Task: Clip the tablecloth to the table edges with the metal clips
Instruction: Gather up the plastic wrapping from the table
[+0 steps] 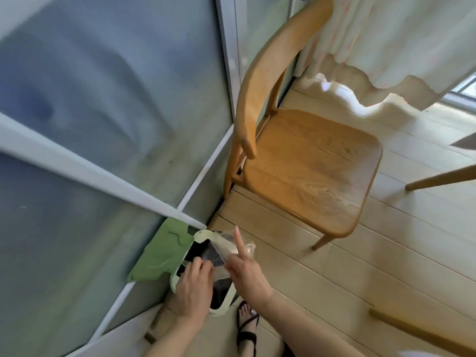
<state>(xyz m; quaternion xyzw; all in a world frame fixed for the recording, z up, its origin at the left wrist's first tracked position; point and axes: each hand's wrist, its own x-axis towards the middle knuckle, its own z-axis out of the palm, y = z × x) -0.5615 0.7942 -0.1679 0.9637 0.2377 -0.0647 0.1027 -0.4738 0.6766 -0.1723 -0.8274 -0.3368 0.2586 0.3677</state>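
Observation:
No metal clip shows in this view. The tablecloth (pixel 401 39), pale with a faint print and a wavy hem, hangs down at the upper right. Low in the frame both hands are over a small pale-green bin (pixel 219 309) lined with a black bag. My right hand (pixel 247 275) holds a crumpled clear plastic wrapper (pixel 228 243) above the bin's mouth, index finger pointing straight up and the other fingers curled. My left hand (pixel 193 287) has its fingers curled, pinching the wrapper's lower end at the opening.
The bin's green lid (pixel 159 251) stands open against a glass door (pixel 103 112) on the left. A wooden chair (pixel 309 163) stands just beyond on the plank floor. Wooden table legs (pixel 443 179) cross at the right. My sandalled foot (pixel 248 323) is beside the bin.

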